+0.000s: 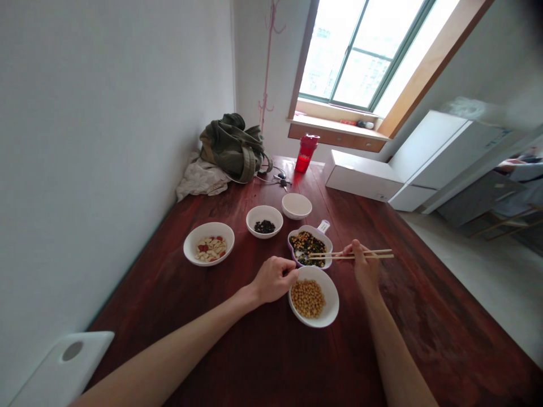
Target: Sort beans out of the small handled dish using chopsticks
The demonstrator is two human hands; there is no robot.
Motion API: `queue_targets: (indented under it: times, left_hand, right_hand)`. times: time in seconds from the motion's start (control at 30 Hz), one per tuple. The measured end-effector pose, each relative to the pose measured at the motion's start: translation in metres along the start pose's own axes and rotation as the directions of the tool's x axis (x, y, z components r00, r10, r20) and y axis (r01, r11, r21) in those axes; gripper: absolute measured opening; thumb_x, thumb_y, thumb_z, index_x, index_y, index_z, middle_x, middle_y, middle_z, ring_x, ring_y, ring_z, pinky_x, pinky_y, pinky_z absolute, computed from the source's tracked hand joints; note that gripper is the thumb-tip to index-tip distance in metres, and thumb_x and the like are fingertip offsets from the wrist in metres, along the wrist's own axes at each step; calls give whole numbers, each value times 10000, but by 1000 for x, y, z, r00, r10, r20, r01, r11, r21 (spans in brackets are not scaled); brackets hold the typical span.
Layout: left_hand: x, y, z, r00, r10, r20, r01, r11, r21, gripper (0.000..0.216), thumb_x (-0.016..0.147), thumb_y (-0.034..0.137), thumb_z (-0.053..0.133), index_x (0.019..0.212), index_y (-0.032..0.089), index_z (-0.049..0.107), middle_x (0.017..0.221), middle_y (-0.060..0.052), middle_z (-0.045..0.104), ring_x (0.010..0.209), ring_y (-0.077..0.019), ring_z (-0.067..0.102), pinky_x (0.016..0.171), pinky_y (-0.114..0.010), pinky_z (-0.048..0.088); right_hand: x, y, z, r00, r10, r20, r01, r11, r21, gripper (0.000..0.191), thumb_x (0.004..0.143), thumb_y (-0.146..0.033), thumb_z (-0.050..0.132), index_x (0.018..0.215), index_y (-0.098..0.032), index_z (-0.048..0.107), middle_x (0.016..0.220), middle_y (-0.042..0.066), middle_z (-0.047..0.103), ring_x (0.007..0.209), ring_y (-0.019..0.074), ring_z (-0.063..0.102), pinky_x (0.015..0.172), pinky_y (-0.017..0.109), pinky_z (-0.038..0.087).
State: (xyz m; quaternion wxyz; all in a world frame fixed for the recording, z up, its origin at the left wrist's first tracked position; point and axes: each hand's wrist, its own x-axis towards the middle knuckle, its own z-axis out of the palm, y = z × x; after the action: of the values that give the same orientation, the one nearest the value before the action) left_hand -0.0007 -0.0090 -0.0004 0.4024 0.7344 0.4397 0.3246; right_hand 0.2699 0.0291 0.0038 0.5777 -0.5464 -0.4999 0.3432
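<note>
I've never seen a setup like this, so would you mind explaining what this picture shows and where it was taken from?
There is no machine here: the two arms belong to a person, and the single picture comes from a camera worn on their head, looking forward and down. The right hand holds wooden chopsticks, their tips over a purple-rimmed dish of mixed beans. The left hand sits at the rim of a white bowl of pale yellow beans. The reddish wooden table also holds a white bowl of black beans and a white bowl of pale slices with red pieces.
</note>
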Motion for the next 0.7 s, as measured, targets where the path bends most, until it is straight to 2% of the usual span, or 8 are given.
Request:
queue_targets:
  times: [0.7]
  left_hand:
    - [0,1,-1,1000,4,-6,-4,1000,2,404,913,313,511,582,173,325,577,46,286,570,-84,274,559,-263,184]
  right_hand:
    - [1,6,2,999,12,33,-14,998,63,470,887,-631,703,699,-200,709,659,56,748,600,232,737,556,316,586]
